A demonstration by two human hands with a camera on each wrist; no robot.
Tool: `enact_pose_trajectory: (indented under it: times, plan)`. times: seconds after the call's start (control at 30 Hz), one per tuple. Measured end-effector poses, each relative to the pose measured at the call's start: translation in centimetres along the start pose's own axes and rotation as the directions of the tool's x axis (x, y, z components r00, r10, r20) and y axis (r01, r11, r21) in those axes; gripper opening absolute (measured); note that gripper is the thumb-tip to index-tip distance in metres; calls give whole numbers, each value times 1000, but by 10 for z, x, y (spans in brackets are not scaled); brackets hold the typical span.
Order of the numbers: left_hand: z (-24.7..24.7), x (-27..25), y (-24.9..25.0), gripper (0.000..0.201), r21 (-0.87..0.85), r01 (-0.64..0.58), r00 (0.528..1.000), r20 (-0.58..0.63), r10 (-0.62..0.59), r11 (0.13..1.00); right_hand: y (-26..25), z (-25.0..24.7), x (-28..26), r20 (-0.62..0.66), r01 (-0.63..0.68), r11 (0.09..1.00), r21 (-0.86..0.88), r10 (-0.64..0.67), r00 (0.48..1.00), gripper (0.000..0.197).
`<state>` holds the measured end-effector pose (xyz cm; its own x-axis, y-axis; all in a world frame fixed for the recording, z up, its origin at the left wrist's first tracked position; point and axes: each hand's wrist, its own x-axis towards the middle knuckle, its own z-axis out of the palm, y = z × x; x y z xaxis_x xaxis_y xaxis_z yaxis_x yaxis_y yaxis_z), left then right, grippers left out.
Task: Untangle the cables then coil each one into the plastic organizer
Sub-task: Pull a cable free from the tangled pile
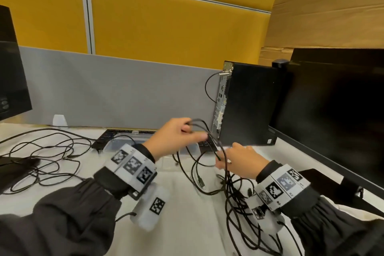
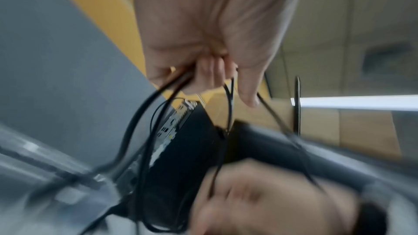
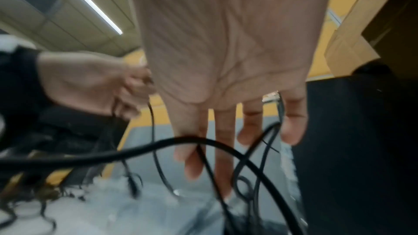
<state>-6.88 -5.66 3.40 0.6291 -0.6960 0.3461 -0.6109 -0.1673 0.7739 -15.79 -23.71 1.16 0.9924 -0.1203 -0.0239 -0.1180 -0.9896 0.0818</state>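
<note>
Left grip clamped on cables, right grip fingers apart among strands, computer tower just beyond

Left hand lifts tangled cables above desk.

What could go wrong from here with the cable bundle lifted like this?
1. The left hand grips several black cables at once; lifting further may tighten the tangle hanging below rather than loosen it.
2. The right hand has straight fingers threaded among the strands, so a loop could snag on them.
3. The strands swing close to the desktop computer and its plugged cable, which could catch.
</note>
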Motion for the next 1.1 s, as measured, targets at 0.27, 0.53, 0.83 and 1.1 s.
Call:
enact_pose_trajectory:
  times: [0.27,0.53,0.83,1.1]
  plan:
    - [-96,-6,4,35,-143,-89,748,-663,-28,986,44,41,12,302,-150,988,42,131,944,19]
    - [-115,-8,-9,43,-134,-121,620,-784,-31,983,34,36,14,-7,-106,994,-23,106,994,24]
    - [-97,-10,-15,40,-249,-190,687,-725,-53,950,-33,41,19,275,70,951,301,-157,949,64]
    - [-107,-18,-19,28,-327,-243,682,-727,-79,913,-25,38,28,358,-62,826,560,-173,918,34]
